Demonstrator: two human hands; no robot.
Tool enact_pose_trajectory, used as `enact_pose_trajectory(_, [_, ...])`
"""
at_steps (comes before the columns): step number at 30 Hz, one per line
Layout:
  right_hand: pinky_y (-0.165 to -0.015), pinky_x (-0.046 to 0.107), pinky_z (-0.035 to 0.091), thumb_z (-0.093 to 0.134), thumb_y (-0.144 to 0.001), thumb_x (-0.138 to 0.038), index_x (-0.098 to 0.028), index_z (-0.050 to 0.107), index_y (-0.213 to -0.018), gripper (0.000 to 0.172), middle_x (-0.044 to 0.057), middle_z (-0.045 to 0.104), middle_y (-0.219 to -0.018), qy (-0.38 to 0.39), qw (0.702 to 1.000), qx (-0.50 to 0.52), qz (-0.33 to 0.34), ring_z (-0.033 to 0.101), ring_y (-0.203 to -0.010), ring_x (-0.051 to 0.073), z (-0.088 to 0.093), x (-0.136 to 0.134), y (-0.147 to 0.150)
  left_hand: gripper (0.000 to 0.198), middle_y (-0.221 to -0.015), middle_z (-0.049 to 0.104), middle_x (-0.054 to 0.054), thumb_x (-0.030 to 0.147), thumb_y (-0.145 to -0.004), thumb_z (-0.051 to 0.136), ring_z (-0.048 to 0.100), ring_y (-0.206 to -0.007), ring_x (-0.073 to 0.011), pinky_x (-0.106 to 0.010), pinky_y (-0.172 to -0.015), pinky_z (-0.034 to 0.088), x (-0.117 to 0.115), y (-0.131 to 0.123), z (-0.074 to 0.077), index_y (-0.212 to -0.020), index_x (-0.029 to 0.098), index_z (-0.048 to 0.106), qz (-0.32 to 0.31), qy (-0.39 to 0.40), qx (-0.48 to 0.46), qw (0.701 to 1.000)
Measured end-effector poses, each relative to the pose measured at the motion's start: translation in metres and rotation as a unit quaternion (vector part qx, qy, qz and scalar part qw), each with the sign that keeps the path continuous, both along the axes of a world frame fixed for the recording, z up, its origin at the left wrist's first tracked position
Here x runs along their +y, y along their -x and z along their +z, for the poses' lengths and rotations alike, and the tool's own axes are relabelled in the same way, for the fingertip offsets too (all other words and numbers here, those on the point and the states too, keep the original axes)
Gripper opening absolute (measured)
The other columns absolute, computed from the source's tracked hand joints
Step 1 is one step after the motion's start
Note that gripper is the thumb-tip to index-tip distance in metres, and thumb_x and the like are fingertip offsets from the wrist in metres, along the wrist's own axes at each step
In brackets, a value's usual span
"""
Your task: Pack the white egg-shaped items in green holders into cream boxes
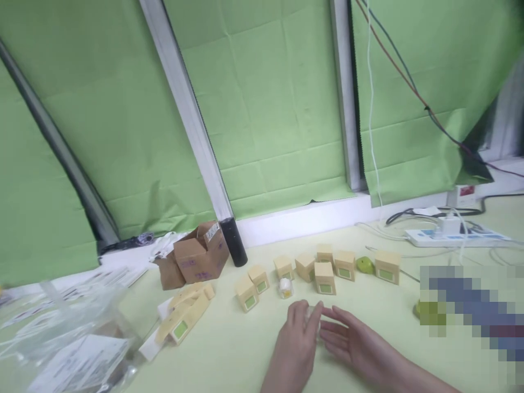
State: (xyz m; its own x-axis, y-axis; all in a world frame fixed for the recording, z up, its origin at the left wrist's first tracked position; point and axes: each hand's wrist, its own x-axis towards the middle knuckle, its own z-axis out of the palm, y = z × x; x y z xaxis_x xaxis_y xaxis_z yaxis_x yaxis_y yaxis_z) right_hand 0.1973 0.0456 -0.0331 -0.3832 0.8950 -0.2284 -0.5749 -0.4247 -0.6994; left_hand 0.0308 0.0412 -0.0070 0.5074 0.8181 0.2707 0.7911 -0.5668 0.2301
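Note:
My left hand (291, 344) is closed around a small clear, whitish object (313, 316), mostly hidden by the fingers, so its kind cannot be made out. Beside it, my right hand (360, 344) has its fingers stretched out and apart, with the tips close to that object; whether they touch it is unclear. Just beyond the hands stands a small clear container (285, 288) with something white and yellow inside. Several small cream boxes with green labels stand behind it, among them a near one (325, 279) and one at the left (246, 295).
Flattened cream cartons (186, 314) lie at left, near clear plastic bags (82, 327). A brown cardboard box (200, 254) and black cylinder (234, 243) stand by the wall. Green objects (365, 265) sit among the boxes. A power strip (421, 237) with cables lies at right.

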Motion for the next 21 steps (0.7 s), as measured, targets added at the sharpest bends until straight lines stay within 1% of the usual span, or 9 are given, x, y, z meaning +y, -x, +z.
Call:
enact_pose_trajectory(2, [-0.082,0.03,0.048,0.056,-0.084,-0.038,-0.019,0.066,-0.089,0.022,0.005,0.07,-0.083,0.024,0.993,0.102,0.047,0.067,-0.081,0.017,0.005,-0.001,-0.001,0.07,-0.133,0.047,-0.016,-0.007,-0.076,0.032,0.041,-0.126,-0.0337,-0.046,-0.088,0.048,0.004,-0.009,0.009,-0.139,0.022,0.026,-0.056,-0.054,0.09,0.993])
enact_pose_trajectory(4, [-0.079,0.027,0.048,0.051,-0.087,-0.034,-0.018,0.066,-0.083,0.023,0.003,0.069,-0.075,0.036,0.982,0.169,0.072,0.067,-0.074,0.015,0.006,0.001,-0.003,0.065,-0.133,0.049,-0.018,-0.007,-0.078,0.032,0.042,-0.126,-0.0331,-0.046,-0.091,0.047,0.008,-0.019,0.015,-0.138,0.017,0.027,-0.112,-0.08,0.133,0.981])
enact_pose_trajectory(7, [-0.074,0.023,0.049,0.048,-0.089,-0.031,-0.016,0.065,-0.08,0.024,0.002,0.067,-0.07,0.058,0.971,0.218,0.076,0.065,-0.069,0.013,0.006,0.005,-0.007,0.054,-0.13,0.053,-0.018,-0.004,-0.081,0.035,0.044,-0.124,-0.0303,-0.042,-0.097,0.044,0.012,-0.028,0.022,-0.133,0.011,0.034,-0.172,-0.089,0.158,0.968])
enact_pose_trajectory(10, [-0.078,0.022,0.049,0.05,-0.087,-0.03,-0.016,0.064,-0.079,0.022,0.002,0.067,-0.071,0.075,0.969,0.223,0.079,0.066,-0.074,0.012,0.008,0.007,-0.01,0.051,-0.128,0.054,-0.016,-0.003,-0.082,0.035,0.044,-0.125,-0.0272,-0.04,-0.099,0.042,0.016,-0.026,0.027,-0.13,0.015,0.038,-0.183,-0.095,0.131,0.97])
enact_pose_trajectory(12, [-0.084,0.022,0.048,0.054,-0.085,-0.029,-0.016,0.064,-0.079,0.018,0.003,0.068,-0.075,0.077,0.976,0.194,0.063,0.066,-0.079,0.013,0.01,0.007,-0.013,0.053,-0.128,0.053,-0.013,-0.002,-0.082,0.036,0.044,-0.124,-0.0263,-0.042,-0.099,0.041,0.02,-0.02,0.027,-0.13,0.021,0.037,-0.144,-0.098,0.068,0.982])
enact_pose_trajectory(15, [-0.085,0.022,0.049,0.061,-0.079,-0.022,-0.018,0.062,-0.076,0.005,0.002,0.066,-0.076,0.067,0.99,0.127,0.01,0.067,-0.083,0.014,0.012,0.008,-0.017,0.046,-0.125,0.05,-0.012,0.009,-0.081,0.045,0.045,-0.121,-0.0264,-0.044,-0.097,0.04,0.023,-0.01,0.019,-0.124,0.023,0.039,-0.01,-0.06,-0.105,0.993])
enact_pose_trajectory(16, [-0.083,0.022,0.05,0.062,-0.077,-0.018,-0.018,0.062,-0.074,0.003,0.001,0.066,-0.075,0.061,0.992,0.111,-0.003,0.067,-0.082,0.014,0.013,0.009,-0.018,0.042,-0.122,0.05,-0.012,0.015,-0.08,0.048,0.047,-0.118,-0.0259,-0.044,-0.097,0.04,0.023,-0.007,0.015,-0.121,0.022,0.039,0.039,-0.021,-0.173,0.984])
enact_pose_trajectory(18, [-0.081,0.021,0.051,0.064,-0.074,-0.013,-0.019,0.061,-0.074,0.007,0.001,0.064,-0.074,0.047,0.994,0.095,-0.016,0.067,-0.08,0.013,0.015,0.01,-0.021,0.039,-0.115,0.053,-0.012,0.025,-0.077,0.054,0.052,-0.111,-0.0246,-0.041,-0.096,0.04,0.022,-0.001,0.002,-0.113,0.02,0.04,0.117,0.079,-0.28,0.95])
enact_pose_trajectory(21, [-0.067,0.019,0.053,0.067,-0.074,-0.016,-0.016,0.064,-0.078,0.006,0.001,0.064,-0.074,0.015,0.998,0.049,-0.026,0.065,-0.069,0.012,0.022,0.01,-0.026,0.04,-0.105,0.057,-0.011,0.029,-0.071,0.058,0.054,-0.103,-0.025,-0.039,-0.093,0.04,0.019,0.01,-0.017,-0.107,0.017,0.042,0.197,0.175,-0.317,0.911])
